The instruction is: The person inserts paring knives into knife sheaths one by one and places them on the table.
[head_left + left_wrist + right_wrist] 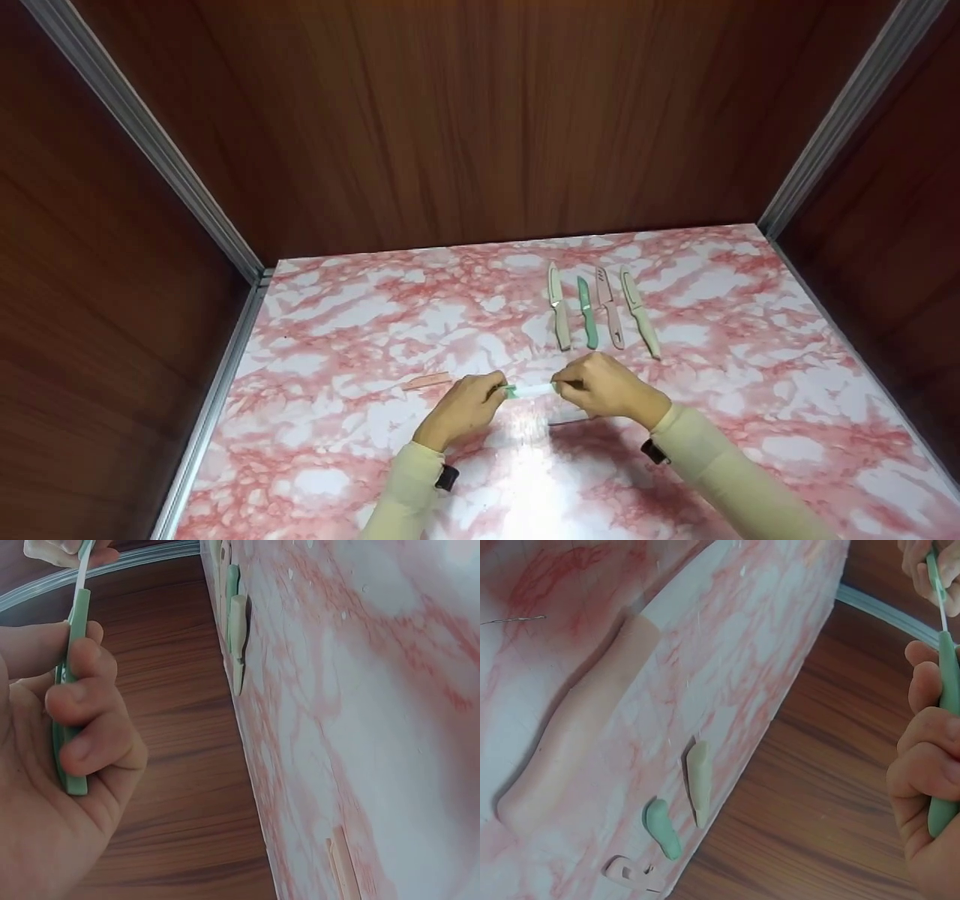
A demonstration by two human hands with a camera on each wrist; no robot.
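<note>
Both hands hold one small green knife (529, 390) just above the marble table (360, 322). My left hand (465, 409) grips one green end (71, 690) in curled fingers. My right hand (604, 386) grips the other green end (949, 727). A thin white blade (939, 604) shows between the two hands. Which end is the handle and which the sheath I cannot tell. A pink sheath (427, 381) lies on the table just left of my left hand and is also in the left wrist view (341, 862).
Several knives lie side by side behind the hands: beige (559, 307), green (587, 304), pink (609, 307) and light green (640, 311). A pale pink knife (577, 742) lies close to the right wrist camera. Wooden walls (480, 112) enclose the table on three sides.
</note>
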